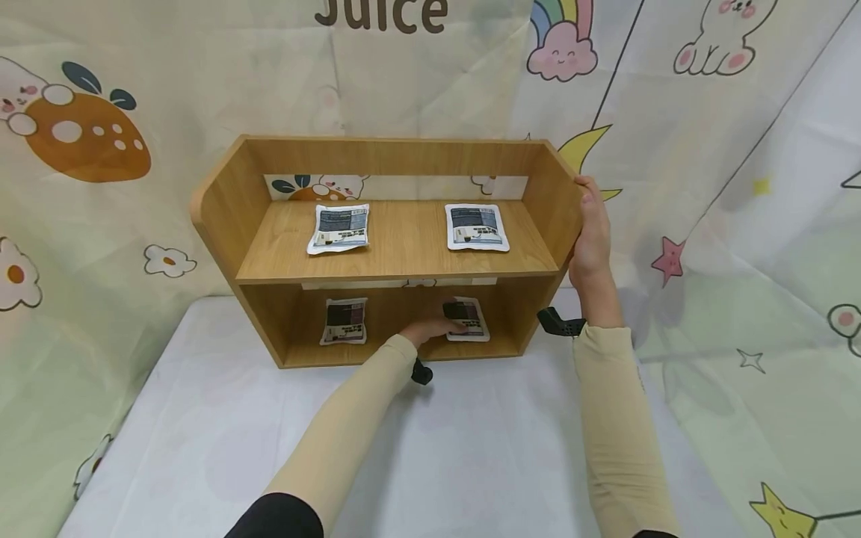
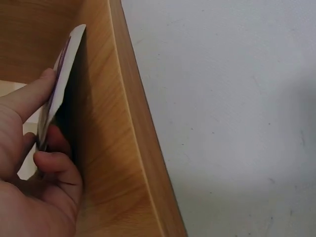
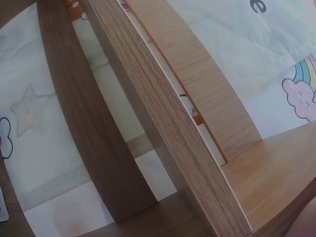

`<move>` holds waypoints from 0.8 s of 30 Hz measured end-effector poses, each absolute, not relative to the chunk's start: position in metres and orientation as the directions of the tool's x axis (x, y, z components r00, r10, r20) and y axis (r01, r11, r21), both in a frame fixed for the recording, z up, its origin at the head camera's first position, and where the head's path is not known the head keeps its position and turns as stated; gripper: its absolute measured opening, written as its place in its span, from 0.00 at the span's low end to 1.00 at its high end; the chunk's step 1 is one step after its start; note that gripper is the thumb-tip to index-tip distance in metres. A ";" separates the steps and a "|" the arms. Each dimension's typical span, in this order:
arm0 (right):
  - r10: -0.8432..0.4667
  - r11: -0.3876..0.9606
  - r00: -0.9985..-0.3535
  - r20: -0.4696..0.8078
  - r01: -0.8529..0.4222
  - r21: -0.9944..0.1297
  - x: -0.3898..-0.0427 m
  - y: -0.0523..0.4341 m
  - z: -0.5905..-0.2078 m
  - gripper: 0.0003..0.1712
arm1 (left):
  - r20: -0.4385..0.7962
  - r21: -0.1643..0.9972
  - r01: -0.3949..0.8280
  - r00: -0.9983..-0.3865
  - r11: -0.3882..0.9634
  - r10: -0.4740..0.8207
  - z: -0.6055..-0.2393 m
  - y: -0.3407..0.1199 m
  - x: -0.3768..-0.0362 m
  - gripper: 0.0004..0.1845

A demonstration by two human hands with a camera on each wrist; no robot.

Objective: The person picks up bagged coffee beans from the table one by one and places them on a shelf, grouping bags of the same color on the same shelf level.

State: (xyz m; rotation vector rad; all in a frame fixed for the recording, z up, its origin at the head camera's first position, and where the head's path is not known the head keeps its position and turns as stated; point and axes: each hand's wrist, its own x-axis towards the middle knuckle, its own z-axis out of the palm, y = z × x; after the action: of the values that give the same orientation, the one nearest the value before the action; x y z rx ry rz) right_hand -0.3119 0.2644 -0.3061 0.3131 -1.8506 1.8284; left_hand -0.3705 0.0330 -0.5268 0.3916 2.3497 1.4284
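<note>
A two-tier wooden shelf (image 1: pixel 397 264) stands on the white table. My left hand (image 1: pixel 430 329) reaches into its lower tier at the right, holding a flat white packet (image 1: pixel 474 329) with a dark printed label. Seen from the left wrist, the same hand (image 2: pixel 44 163) pinches the packet (image 2: pixel 66 71), which stands tilted off the wooden board, with a finger on its printed face and others curled at its lower edge. My right hand (image 1: pixel 592 239) grips the shelf's right side panel near the top. In the right wrist view only a blurred edge of that hand shows in the lower right corner.
Two blue-labelled packets, a left one (image 1: pixel 339 228) and a right one (image 1: pixel 477 227), lie on the upper tier. Another dark-labelled packet (image 1: pixel 344 321) sits in the lower tier at the left. Behind the shelf hangs a cartoon-printed cloth (image 1: pixel 202 82). The white table (image 1: pixel 484 448) extends in front.
</note>
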 end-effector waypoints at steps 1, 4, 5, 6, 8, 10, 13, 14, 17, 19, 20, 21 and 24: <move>0.191 0.063 -0.842 0.505 -0.503 -0.862 -0.312 0.264 -0.306 0.23 | -0.174 0.883 0.041 -0.896 0.467 0.408 -0.527 0.034 -0.371 0.40; 0.193 0.059 -0.846 0.497 -0.496 -0.867 -0.311 0.265 -0.307 0.23 | -0.207 0.859 0.024 -0.897 0.512 0.390 -0.527 0.037 -0.372 0.40; 0.190 0.057 -0.846 0.498 -0.497 -0.866 -0.311 0.265 -0.307 0.23 | -0.212 0.857 0.019 -0.897 0.515 0.387 -0.526 0.038 -0.371 0.39; 0.189 0.058 -0.846 0.498 -0.496 -0.866 -0.311 0.265 -0.307 0.23 | -0.219 0.853 0.013 -0.899 0.522 0.380 -0.525 0.039 -0.371 0.39; 0.186 0.059 -0.847 0.499 -0.497 -0.866 -0.310 0.265 -0.308 0.23 | -0.218 0.843 0.016 -0.904 0.537 0.369 -0.524 0.041 -0.370 0.38; 0.185 0.060 -0.846 0.500 -0.498 -0.865 -0.310 0.266 -0.308 0.23 | -0.213 0.825 0.031 -0.908 0.565 0.361 -0.523 0.043 -0.367 0.37; 0.195 0.059 -0.850 0.488 -0.487 -0.871 -0.308 0.267 -0.308 0.23 | -0.215 0.793 0.044 -0.913 0.608 0.346 -0.522 0.046 -0.363 0.38; 0.200 0.059 -0.852 0.483 -0.482 -0.874 -0.307 0.267 -0.308 0.23 | -0.215 0.786 0.046 -0.915 0.616 0.342 -0.521 0.047 -0.362 0.38; 0.208 0.063 -0.852 0.481 -0.478 -0.876 -0.306 0.268 -0.309 0.23 | -0.201 0.789 0.049 -0.922 0.612 0.332 -0.520 0.049 -0.359 0.38; 0.206 0.064 -0.850 0.485 -0.483 -0.873 -0.307 0.268 -0.308 0.23 | -0.193 0.793 0.047 -0.926 0.607 0.325 -0.520 0.049 -0.359 0.37; 0.205 0.063 -0.849 0.487 -0.485 -0.872 -0.307 0.268 -0.308 0.23 | -0.188 0.798 0.046 -0.928 0.601 0.321 -0.520 0.048 -0.360 0.37; 0.203 0.062 -0.847 0.491 -0.489 -0.870 -0.308 0.268 -0.308 0.23 | -0.186 0.801 0.044 -0.930 0.597 0.317 -0.519 0.048 -0.360 0.37; 0.198 0.047 -0.845 0.497 -0.498 -0.866 -0.310 0.266 -0.307 0.23 | -0.178 0.820 0.030 -0.936 0.572 0.304 -0.520 0.046 -0.363 0.36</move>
State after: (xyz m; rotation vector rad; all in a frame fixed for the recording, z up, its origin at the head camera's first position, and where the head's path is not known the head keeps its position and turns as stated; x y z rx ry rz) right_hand -0.3103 0.2661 -0.3074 0.3011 -1.8377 1.8502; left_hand -0.3630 0.0458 -0.5198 0.2745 2.5078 1.2989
